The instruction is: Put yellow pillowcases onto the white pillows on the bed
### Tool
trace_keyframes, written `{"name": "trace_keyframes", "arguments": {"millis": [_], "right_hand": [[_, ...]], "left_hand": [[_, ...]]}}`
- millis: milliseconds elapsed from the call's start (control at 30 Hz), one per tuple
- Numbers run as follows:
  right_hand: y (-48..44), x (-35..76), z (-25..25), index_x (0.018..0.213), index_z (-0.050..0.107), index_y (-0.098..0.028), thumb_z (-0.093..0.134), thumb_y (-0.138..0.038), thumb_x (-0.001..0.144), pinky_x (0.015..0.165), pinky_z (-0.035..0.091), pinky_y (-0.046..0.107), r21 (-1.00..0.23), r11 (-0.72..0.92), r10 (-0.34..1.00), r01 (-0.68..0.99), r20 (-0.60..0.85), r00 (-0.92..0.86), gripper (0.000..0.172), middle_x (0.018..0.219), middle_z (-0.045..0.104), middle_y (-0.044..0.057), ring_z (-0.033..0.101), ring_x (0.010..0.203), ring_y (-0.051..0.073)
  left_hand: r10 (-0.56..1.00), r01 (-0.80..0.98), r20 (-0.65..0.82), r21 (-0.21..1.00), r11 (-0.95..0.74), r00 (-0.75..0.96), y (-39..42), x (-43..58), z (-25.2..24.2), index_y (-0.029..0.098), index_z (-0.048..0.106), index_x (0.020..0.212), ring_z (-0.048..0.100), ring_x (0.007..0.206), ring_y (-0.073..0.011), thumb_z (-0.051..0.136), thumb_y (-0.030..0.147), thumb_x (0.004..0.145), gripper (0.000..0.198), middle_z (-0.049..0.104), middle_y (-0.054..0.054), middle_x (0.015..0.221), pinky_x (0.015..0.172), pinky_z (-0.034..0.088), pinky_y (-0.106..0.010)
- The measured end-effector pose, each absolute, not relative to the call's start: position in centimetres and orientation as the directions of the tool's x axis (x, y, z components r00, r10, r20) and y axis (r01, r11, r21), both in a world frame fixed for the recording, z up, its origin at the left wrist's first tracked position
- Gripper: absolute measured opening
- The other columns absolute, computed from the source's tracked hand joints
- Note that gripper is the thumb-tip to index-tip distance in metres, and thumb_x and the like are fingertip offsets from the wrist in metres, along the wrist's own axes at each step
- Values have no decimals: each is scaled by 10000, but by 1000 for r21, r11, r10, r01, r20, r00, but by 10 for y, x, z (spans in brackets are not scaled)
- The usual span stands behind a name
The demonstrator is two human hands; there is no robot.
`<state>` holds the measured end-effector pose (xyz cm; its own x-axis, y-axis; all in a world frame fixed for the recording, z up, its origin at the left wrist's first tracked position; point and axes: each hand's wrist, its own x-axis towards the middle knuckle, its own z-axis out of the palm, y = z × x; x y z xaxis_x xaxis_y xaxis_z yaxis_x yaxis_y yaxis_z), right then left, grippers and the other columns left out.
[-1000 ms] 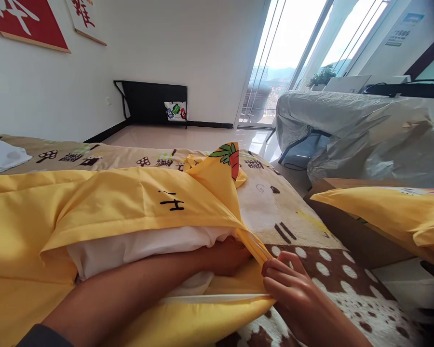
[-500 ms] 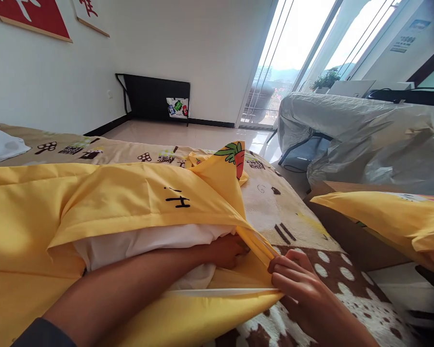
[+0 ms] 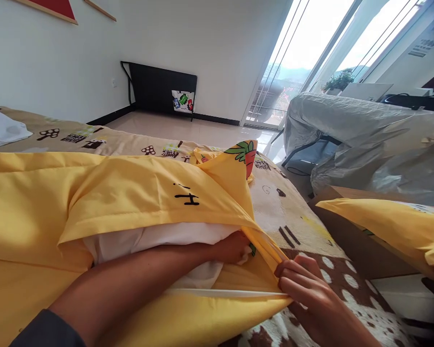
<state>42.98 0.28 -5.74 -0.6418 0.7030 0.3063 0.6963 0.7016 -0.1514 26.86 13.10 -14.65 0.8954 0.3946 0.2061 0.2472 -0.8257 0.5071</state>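
A yellow pillowcase (image 3: 123,193) printed with a black "Hi" and a carrot lies across the bed, its opening facing me. Part of a white pillow (image 3: 126,245) shows inside, under the upper layer. My left hand (image 3: 233,247) reaches into the opening along the pillow. It is closed into a fist near the right-hand corner, and whatever it may grip is hidden. At the opening's right end, my right hand (image 3: 304,284) pinches the pillowcase edge between thumb and fingers and pulls it taut.
Under the pillowcase spreads a brown and beige patterned blanket (image 3: 275,202). Another yellow pillow (image 3: 383,221) rests at the right, beside a cardboard box (image 3: 350,241). Plastic-covered furniture (image 3: 347,120) stands by the window. A black folded panel (image 3: 155,89) leans against the far wall.
My left fist has turned slightly inside the pillowcase, towards its right corner. The right hand keeps its pinch on the edge. The whole view has shifted a little.
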Motion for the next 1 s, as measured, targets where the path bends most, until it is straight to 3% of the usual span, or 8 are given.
{"name": "trace_keyframes", "arguments": {"millis": [100, 267, 500, 633, 767, 867, 1000], "right_hand": [[3, 428, -57, 719, 390, -204, 401, -38, 868, 789, 332, 299, -156, 709, 693, 688, 338, -637, 223, 710, 548, -32, 533, 695, 119], [3, 424, -55, 696, 354, -201, 374, -42, 881, 763, 340, 299, -178, 699, 703, 693, 347, -621, 244, 687, 524, -28, 516, 674, 114], [3, 431, -61, 704, 411, -207, 397, -63, 881, 767, 365, 316, -163, 680, 714, 715, 369, -596, 229, 722, 570, -5, 537, 706, 130], [6, 438, -66, 761, 451, -212, 400, -32, 852, 830, 358, 341, -156, 666, 729, 730, 345, -591, 208, 758, 595, 9, 560, 787, 152], [8, 441, -69, 751, 428, -207, 387, -14, 837, 831, 344, 345, -162, 665, 731, 729, 341, -591, 215, 752, 590, 2, 557, 786, 148], [9, 440, -68, 732, 404, -204, 379, -5, 829, 824, 342, 343, -172, 671, 724, 721, 359, -589, 223, 726, 571, -6, 549, 773, 145], [7, 438, -65, 720, 398, -205, 405, -19, 843, 806, 348, 335, -197, 678, 721, 708, 367, -588, 223, 716, 558, -8, 533, 755, 145]], "left_hand": [[372, 238, 188, 497, -834, 909, 129, 269, -146, 125, 609, 981, 566, 1076, -270, 574, 27, 707, 294, 635, -125, 1135, 918, 462, -382], [242, 113, 196, 508, -854, 950, 123, 278, -138, 107, 591, 1097, 535, 1171, -275, 564, 49, 748, 354, 603, -142, 1234, 1036, 400, -390], [485, 188, 259, 695, -694, 835, 124, 307, -144, 116, 587, 902, 575, 1048, -308, 513, 68, 743, 182, 644, -136, 1072, 937, 461, -437], [712, 197, 263, 847, -494, 651, 129, 318, -149, 127, 517, 1032, 537, 1086, -235, 322, 127, 889, 241, 607, -130, 1149, 946, 463, -390], [809, 97, 250, 931, -351, 531, 129, 320, -147, 134, 459, 1153, 507, 1140, -192, 211, 235, 967, 327, 569, -124, 1241, 999, 432, -346], [809, 58, 248, 943, -327, 532, 128, 316, -144, 144, 514, 1056, 533, 1082, -207, 264, 230, 949, 285, 600, -116, 1166, 966, 445, -366], [742, 57, 266, 924, -378, 616, 128, 309, -144, 157, 560, 769, 564, 946, -225, 528, 126, 788, 49, 641, -64, 909, 933, 443, -376]]}}
